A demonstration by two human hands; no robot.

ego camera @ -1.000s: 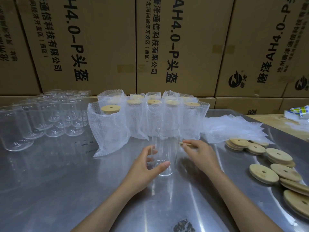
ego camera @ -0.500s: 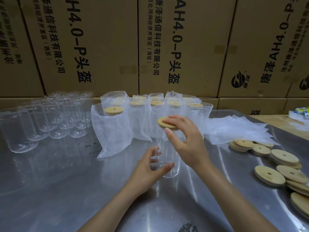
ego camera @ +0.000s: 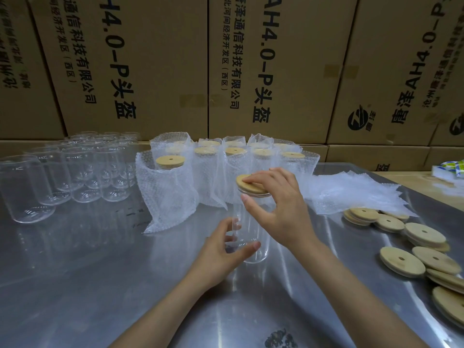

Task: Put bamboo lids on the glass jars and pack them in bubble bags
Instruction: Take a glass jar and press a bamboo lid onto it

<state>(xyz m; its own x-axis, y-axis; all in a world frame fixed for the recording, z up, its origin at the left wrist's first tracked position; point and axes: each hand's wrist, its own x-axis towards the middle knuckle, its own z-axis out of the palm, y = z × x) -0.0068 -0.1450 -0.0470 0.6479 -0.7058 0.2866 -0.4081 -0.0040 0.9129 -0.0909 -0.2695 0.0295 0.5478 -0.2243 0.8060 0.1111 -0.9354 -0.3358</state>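
At centre frame a clear cylindrical glass jar (ego camera: 251, 237) stands upright on a reflective steel table (ego camera: 75, 285). The left hand (ego camera: 221, 254) curls round its lower wall, thumb in front. The right hand (ego camera: 276, 204) presses a round pale bamboo lid (ego camera: 247, 185) onto the rim, fingers flat on top, thumb by the jar's neck; the lid sits slightly tilted. Behind, lidded jars in white bubble bags (ego camera: 170, 197) stand in rows. Empty glass jars (ego camera: 82, 172) cluster at upper left. Loose bamboo lids (ego camera: 424, 249) lie at right, near flat bubble bags (ego camera: 351, 192), before brown printed cartons (ego camera: 150, 66)
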